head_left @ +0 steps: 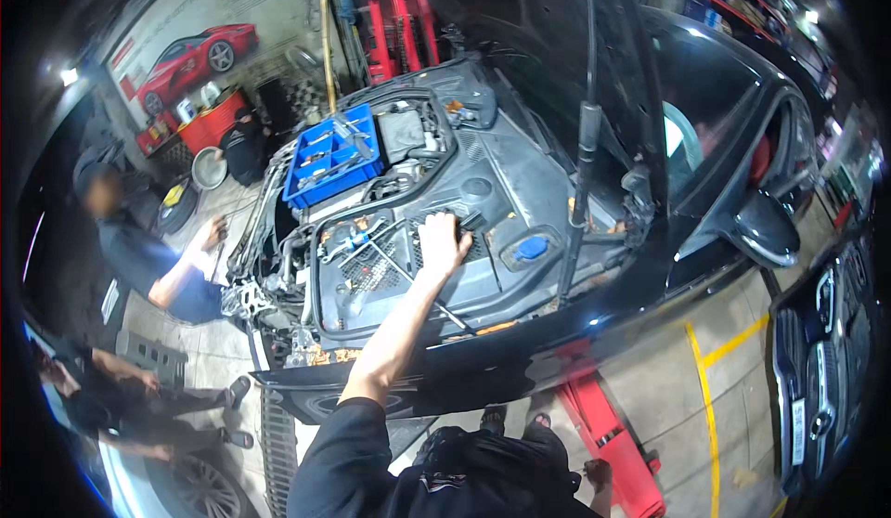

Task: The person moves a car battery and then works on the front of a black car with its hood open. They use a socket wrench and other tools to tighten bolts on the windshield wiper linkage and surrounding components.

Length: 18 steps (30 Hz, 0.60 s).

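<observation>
My left hand (444,239) reaches onto the dark plastic cover (506,174) in the open engine bay, fingers curled at a black grille piece or object; whether it grips that cannot be made out. Just left of it lie blue-and-silver tools (362,238), with a long metal bar (450,314) running toward the fender. Beyond them a blue compartment tray (334,156) of tools rests on the engine. A blue cap (531,247) sits right of my hand. Low at the right, beside my body, my right hand (597,474) hangs with fingers closed; its contents are hidden.
The raised hood's strut (589,128) stands over the bay. A co-worker (139,249) works at the car's front; other people (97,388) (241,147) are at the left. A red floor jack (613,434) lies under the fender, a detached bumper (807,360) at right, red equipment (394,31) behind.
</observation>
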Motion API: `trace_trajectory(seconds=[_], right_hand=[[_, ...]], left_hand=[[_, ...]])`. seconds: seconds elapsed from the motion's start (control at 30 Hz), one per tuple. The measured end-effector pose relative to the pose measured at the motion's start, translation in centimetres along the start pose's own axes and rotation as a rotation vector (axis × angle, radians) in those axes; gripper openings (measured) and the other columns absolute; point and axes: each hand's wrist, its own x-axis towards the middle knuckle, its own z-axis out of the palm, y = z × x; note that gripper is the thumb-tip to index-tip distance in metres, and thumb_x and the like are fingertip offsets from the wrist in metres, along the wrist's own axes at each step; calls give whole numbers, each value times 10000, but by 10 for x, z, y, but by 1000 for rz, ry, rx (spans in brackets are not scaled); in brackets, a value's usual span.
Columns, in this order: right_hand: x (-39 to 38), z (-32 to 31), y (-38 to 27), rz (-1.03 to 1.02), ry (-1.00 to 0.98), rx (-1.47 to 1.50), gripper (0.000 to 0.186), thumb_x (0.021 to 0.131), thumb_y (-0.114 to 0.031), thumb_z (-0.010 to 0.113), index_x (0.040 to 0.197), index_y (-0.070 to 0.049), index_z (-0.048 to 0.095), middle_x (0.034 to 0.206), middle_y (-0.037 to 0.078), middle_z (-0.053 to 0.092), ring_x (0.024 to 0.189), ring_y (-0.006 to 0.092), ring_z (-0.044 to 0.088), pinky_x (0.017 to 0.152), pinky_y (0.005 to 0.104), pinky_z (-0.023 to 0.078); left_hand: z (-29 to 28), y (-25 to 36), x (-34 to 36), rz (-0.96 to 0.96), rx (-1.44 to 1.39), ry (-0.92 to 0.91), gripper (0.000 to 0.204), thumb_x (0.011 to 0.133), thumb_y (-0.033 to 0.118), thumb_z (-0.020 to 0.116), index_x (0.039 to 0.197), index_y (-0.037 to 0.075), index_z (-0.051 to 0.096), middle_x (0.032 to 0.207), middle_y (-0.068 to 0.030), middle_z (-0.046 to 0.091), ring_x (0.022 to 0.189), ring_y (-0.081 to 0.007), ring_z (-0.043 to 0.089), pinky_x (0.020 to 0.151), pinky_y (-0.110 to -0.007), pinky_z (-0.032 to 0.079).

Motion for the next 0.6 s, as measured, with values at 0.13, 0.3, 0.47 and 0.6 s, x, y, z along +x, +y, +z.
trace_trajectory(seconds=[0.13, 0.3, 0.47, 0.6], right_hand=[[20, -69, -162, -382, 110, -374, 220, 813, -230, 646, 842, -13, 631, 780, 182, 665, 753, 340, 655, 677, 421, 518], [-18, -119, -363, -785, -160, -33, 280, 843, -135, 642, 1074, 19, 601, 939, 153, 695, 807, 285, 694, 737, 356, 543], [-32, -106, -484, -992, -478, 236, 248, 852, -38, 627, 1088, 37, 605, 938, 143, 705, 813, 185, 702, 710, 293, 561], [-25, -79, -564, -1118, -564, 388, 260, 853, -17, 627, 1104, 45, 594, 835, 127, 705, 720, 150, 683, 630, 252, 538]], left_hand=[[-1, 24, -12, 12, -352, 69, 344, 711, 232, 736, 977, 59, 603, 901, -122, 557, 879, -315, 507, 774, -434, 379], [-10, 26, -34, -542, -1024, 0, 254, 852, 213, 694, 997, 17, 621, 772, -23, 591, 705, -119, 513, 657, -269, 405], [-55, 10, -58, -927, -1566, 111, 319, 977, 315, 539, 1008, 19, 651, 728, -28, 601, 597, -115, 554, 562, -259, 479], [-96, 14, -78, -978, -1670, 221, 440, 986, 361, 510, 1014, -60, 634, 700, -64, 580, 586, -135, 555, 578, -277, 495]])
